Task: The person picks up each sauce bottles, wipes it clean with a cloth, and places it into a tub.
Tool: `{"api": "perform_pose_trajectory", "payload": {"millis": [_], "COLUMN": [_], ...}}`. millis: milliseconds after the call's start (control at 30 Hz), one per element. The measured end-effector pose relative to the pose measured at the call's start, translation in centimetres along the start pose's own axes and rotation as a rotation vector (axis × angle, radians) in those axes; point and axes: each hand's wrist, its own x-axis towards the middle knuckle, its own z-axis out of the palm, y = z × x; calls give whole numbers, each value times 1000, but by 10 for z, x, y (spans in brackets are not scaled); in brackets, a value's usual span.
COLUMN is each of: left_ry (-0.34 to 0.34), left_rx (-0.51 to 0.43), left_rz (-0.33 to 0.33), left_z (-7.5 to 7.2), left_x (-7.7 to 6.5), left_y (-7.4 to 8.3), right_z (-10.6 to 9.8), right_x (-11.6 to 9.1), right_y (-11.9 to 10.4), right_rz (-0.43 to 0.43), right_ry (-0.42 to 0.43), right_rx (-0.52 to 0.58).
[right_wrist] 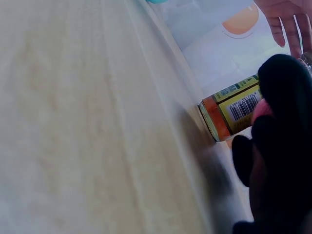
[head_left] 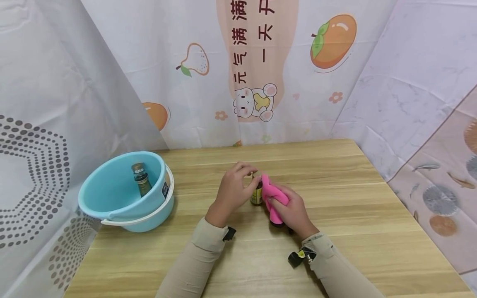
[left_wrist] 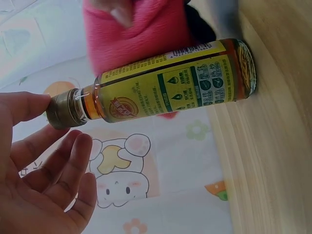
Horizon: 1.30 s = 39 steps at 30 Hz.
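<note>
A small glass oil bottle (left_wrist: 165, 83) with a yellow-green label and amber liquid stands upright on the table. My left hand (head_left: 234, 184) pinches its dark gold cap (left_wrist: 63, 108) between thumb and index finger, the other fingers loosely bent. A soft pink fleece cloth (head_left: 274, 198) is gripped in my right hand (head_left: 296, 213), close against the right side of the bottle. Something dark shows at the cloth's lower end; its kind is unclear. Dark shapes (right_wrist: 287, 131) cover much of the right wrist view and hide that hand's hold.
At the left of the wooden table (head_left: 335, 182) stands a light blue bucket (head_left: 87, 198) with a white handle. Another bottle (head_left: 142, 180) leans inside it. Printed curtains (head_left: 179, 95) hang behind the table and at both sides.
</note>
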Motion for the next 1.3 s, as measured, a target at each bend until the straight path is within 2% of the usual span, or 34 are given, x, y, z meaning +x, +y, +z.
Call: {"api": "perform_pose_trajectory", "payload": {"millis": [133,233,433,600,767,900,1300], "left_ry": [-2,-8,5,38,50,53,19], "left_rx": [7,6,47,92,99,100,32], "left_rz": [-2,-3,1,-29,-48,-48,-21], "left_z": [-2,-4,-5,-3,-1,0,2], "left_x": [0,0,1,0,-2,-1,-1], "left_y": [1,1,1,0,-1,-1,-1], "right_z": [0,0,-1,-2,-1,-1,-1], "right_x": [0,0,0,0,0,0,-1], "right_y": [-2,-4,-7,-8,-9,-8,-4], "right_rz": [114,158,162,173,186,159,-31], "right_ry": [-46,-66,-73,-79,-76,-54,36], "right_rx": [-53,-92,-129,-117,-112,-103,34]}}
